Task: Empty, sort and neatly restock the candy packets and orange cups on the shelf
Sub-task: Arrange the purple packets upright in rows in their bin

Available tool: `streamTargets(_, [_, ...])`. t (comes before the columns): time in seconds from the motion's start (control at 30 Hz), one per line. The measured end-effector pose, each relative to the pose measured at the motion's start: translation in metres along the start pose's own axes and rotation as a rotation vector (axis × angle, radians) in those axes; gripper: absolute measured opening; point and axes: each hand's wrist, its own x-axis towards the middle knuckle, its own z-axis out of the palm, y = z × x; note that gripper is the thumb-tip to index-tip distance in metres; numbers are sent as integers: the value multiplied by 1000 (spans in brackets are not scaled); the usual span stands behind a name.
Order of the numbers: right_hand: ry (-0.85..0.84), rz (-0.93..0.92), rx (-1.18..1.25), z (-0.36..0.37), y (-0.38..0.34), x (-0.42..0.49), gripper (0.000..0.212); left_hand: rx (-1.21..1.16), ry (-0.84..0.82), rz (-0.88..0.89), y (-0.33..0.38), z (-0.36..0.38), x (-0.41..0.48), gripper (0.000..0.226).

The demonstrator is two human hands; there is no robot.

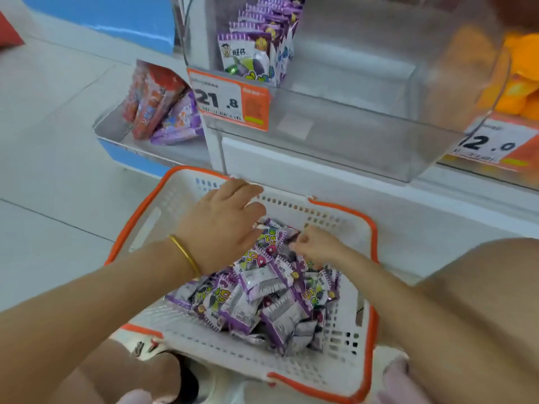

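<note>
i'm looking down into a white basket (372, 228) with an orange rim, set on the floor (58, 170) near me, just in front of the shelf (320, 176). a loose heap of purple candy packets (262, 290) fills its middle and right part.

my left hand (224, 220), with a gold bangle (186, 255) on the wrist, is over the far end of the heap. its fingers are together and bent downward, with the tips at the topmost packet. i cannot tell whether it grips that packet or only touches it. my right hand (318, 246) sits lower in the basket on the right, fingers curled, pinching the edge of a packet at the top of the heap. the two hands are near each other but apart.

on the shelf beyond, a clear bin (350, 141) holds an upright row of packets (256, 56) along its left side, the same purple kind, the front one facing me. a price tag (230, 100) reading 21.8 hangs on the bin's near left face. at the far right, blurred through the clear wall, are the orange cups (522, 83), with a second tag (495, 147) below them. to the left, on a lower tray, red and purple packs (157, 109) lean together.
</note>
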Motion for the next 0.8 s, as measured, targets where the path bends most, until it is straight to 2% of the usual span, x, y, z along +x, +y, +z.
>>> streamTargets(0.07, [-54, 34, -28, 39, 30, 28, 53, -18, -83, -38, 0, 12, -7, 42])
streamTargets(0.17, [-142, 68, 97, 79, 47, 45, 86, -53, -157, -93, -4, 24, -17, 44])
streamTargets(0.3, [-136, 128, 197, 95, 34, 54, 105, -94, -192, -166, -8, 24, -17, 50])
streamTargets(0.47, [-130, 264, 234, 117, 22, 54, 95, -122, -273, -294, -3, 21, -15, 59])
streamTargets(0.57, [-126, 280, 421, 134, 23, 48, 107, -78, -372, -316, 0, 21, -15, 44])
streamTargets(0.63, [-87, 264, 452, 139, 21, 47, 104, -77, -381, -313, 1, 23, -15, 38])
streamTargets(0.8, [-24, 269, 373, 142, 24, 47, 69, -74, -403, -292, -4, 42, -24, 36])
